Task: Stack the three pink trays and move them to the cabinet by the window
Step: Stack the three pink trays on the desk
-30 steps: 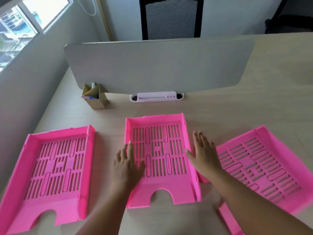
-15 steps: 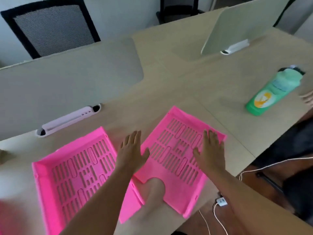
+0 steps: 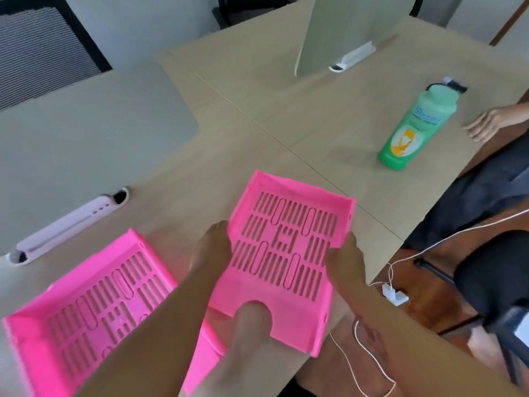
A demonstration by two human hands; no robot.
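Observation:
Two pink slotted trays show on the wooden desk. The right pink tray (image 3: 289,247) lies near the desk's front right edge, its notched end toward me. My left hand (image 3: 213,250) grips its left wall and my right hand (image 3: 345,260) grips its right wall. The other pink tray (image 3: 94,310) lies at the lower left, partly under my left forearm. The third tray is out of view.
A green bottle (image 3: 412,124) stands at the right of the desk (image 3: 257,116). Another person's hand (image 3: 486,124) rests on the far right edge. Grey divider panels (image 3: 86,133) stand behind the trays. White cables (image 3: 400,270) hang off the desk's right edge. A black chair (image 3: 43,50) stands at the back left.
My view has swung from the middle tray to the right one. Both hands went from flat above the tray to curled around its two side walls.

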